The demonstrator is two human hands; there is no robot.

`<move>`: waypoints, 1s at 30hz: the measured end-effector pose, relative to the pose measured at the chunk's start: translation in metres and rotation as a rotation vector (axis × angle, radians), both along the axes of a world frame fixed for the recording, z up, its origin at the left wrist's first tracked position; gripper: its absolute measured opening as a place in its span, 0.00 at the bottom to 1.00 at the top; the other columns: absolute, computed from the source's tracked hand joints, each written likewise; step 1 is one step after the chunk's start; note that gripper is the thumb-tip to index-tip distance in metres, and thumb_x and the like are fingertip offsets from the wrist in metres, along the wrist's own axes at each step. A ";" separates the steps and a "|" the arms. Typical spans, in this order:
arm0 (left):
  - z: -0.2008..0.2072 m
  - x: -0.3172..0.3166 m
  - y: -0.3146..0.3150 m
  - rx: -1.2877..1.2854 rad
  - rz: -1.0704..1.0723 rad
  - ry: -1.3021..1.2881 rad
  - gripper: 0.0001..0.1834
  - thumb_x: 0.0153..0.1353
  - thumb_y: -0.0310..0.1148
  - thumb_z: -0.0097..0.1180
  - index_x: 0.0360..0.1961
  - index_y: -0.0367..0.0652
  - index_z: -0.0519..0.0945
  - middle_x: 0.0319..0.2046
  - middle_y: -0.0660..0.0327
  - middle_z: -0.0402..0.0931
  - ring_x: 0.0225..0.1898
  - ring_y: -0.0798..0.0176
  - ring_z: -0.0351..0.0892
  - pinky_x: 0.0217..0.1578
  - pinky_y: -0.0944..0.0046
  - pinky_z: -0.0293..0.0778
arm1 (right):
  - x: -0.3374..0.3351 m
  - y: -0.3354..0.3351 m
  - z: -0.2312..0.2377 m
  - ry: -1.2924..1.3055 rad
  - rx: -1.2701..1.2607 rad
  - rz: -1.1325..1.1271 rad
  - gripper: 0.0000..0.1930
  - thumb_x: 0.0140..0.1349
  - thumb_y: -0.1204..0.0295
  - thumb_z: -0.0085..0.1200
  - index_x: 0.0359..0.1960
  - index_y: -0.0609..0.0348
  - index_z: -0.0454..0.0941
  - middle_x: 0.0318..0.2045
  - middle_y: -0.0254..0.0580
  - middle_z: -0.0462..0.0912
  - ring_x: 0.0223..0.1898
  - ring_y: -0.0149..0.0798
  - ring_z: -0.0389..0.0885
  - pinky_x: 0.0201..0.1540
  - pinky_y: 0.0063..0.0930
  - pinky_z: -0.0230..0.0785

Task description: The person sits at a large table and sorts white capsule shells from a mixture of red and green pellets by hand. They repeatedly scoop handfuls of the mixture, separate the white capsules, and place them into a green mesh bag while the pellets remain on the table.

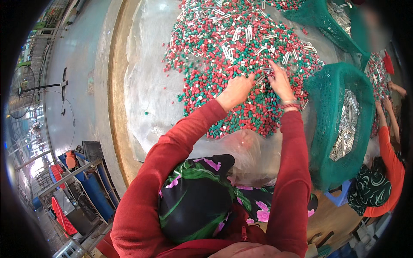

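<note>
Small red, green and white pebble-like pieces (258, 112) lie in a wide heap, with pale metallic, narrow looped pieces (248, 34) scattered through it. Over the middle of the heap, my left hand (235, 91) is closed, its fingertips pressed together and turned toward the right; what they hold, if anything, is hidden. Close beside it, my right hand (282, 85) has its thumb and forefinger apart. Its fingertips are next to a narrow looped piece (266, 69), and another such piece (260, 79) lies between the two hands.
At my right stands a green net-lined basket (320, 129) holding many metallic pieces (346, 124). A second green basket (359, 50) is farther back. Clear plastic sheeting (148, 86) lies under the heap, beside a raised table edge (114, 86). A co-worker's orange sleeve (389, 159) shows far right.
</note>
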State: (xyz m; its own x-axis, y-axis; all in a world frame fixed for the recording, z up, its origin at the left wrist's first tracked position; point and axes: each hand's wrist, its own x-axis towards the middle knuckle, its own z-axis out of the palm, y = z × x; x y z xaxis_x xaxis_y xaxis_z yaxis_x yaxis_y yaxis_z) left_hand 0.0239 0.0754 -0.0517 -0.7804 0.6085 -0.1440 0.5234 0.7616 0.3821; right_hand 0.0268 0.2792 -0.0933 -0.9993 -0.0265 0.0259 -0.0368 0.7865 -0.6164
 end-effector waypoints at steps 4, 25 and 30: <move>-0.008 -0.013 -0.032 0.192 0.174 -0.203 0.25 0.48 0.36 0.58 0.47 0.37 0.71 0.32 0.48 0.77 0.33 0.44 0.78 0.35 0.49 0.74 | -0.007 -0.033 -0.013 0.026 0.307 -0.090 0.20 0.51 0.77 0.53 0.49 0.56 0.72 0.42 0.47 0.75 0.47 0.51 0.72 0.50 0.43 0.65; -0.010 -0.030 0.050 -0.160 -0.190 -0.189 0.16 0.50 0.41 0.60 0.30 0.36 0.81 0.31 0.48 0.80 0.37 0.46 0.80 0.37 0.50 0.76 | 0.174 0.036 0.022 0.007 -1.325 -0.929 0.13 0.57 0.71 0.52 0.42 0.58 0.68 0.26 0.33 0.73 0.26 0.30 0.75 0.30 0.25 0.73; 0.010 -0.039 0.005 0.021 -0.064 -0.266 0.21 0.55 0.48 0.56 0.33 0.37 0.80 0.31 0.45 0.78 0.36 0.45 0.79 0.36 0.49 0.74 | 0.153 0.103 -0.011 -0.202 -0.614 -0.873 0.15 0.57 0.61 0.55 0.39 0.60 0.72 0.30 0.41 0.77 0.29 0.39 0.77 0.30 0.33 0.71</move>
